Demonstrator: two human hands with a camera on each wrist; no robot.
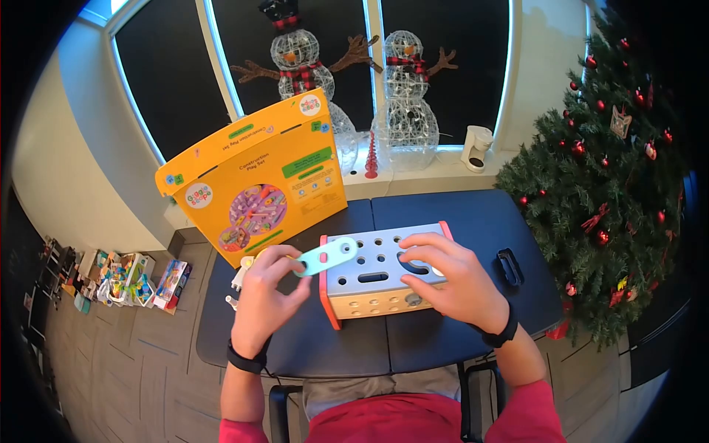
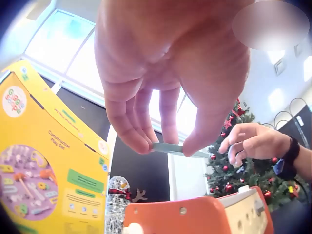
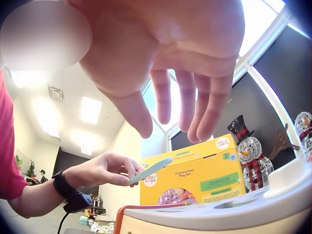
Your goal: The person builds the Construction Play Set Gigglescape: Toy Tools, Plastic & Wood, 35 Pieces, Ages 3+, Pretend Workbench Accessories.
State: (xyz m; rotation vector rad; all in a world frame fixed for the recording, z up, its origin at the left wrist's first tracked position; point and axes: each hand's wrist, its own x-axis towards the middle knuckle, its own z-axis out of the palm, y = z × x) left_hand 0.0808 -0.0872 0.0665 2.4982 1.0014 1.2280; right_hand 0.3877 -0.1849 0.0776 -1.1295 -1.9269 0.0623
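My left hand (image 1: 266, 295) pinches a mint-green toy strip (image 1: 330, 257) between thumb and fingers. The flat strip has rounded ends, a hole near its far end and a small pink mark in its middle. It is held above the left end of a toy workbench (image 1: 369, 251), which has a grey top with round holes and slots, and red ends (image 2: 170, 214). Over the bench's right part hovers my right hand (image 1: 461, 284), fingers apart and holding nothing. Below it, a white piece (image 3: 287, 174) stands on the bench top.
A yellow play-set box (image 1: 258, 184) stands at the table's back left. White toy pieces (image 1: 240, 275) lie by my left hand. A dark-blue strap-like object (image 1: 509, 267) rests on the black table (image 1: 473, 214) at right. Beyond are a Christmas tree (image 1: 591, 192) and wire snowmen (image 1: 406, 96).
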